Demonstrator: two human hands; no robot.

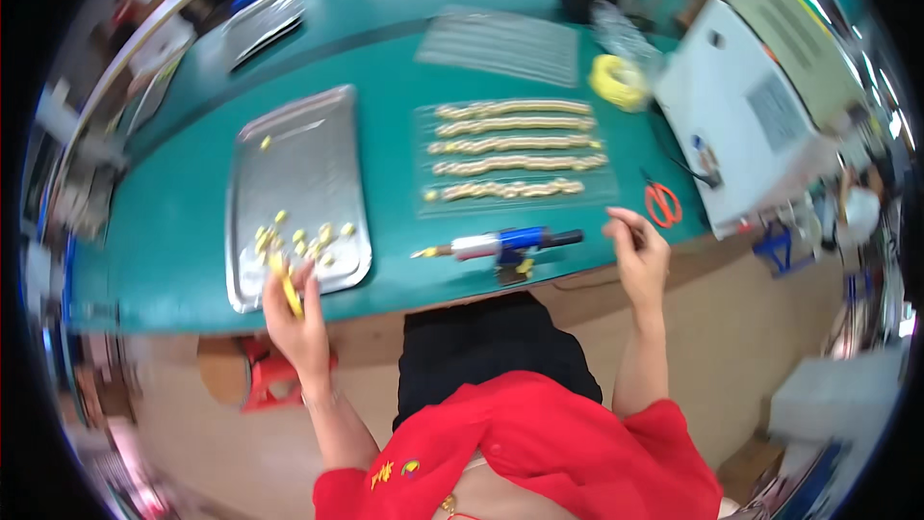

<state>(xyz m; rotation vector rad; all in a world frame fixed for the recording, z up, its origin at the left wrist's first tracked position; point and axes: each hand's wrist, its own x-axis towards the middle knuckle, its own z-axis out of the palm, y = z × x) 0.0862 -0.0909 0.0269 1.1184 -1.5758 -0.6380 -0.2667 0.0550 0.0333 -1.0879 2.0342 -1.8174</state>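
Observation:
My left hand (300, 323) is closed around a slim yellow tool (290, 291), perhaps tweezers, at the near edge of a metal tray (298, 169). Several small yellowish pieces (300, 243) lie scattered in the tray's near end, and a single one rests near its far left corner. Over the table's front edge, my right hand (643, 260) has its fingers bent toward the thumb; whatever they pinch, if anything, is too small to make out. Between the hands a blue and silver cylindrical tool (500, 243) lies level on a small stand, a yellow piece at its left tip.
Beyond the cylindrical tool, a clear ribbed plastic tray (422, 149) carries several rows of beige pieces (515, 143). Another clear tray (500, 43) lies behind it. Orange-handled scissors (662, 204), a yellow tape roll (619, 83) and a white box-shaped machine (736, 116) stand to the right.

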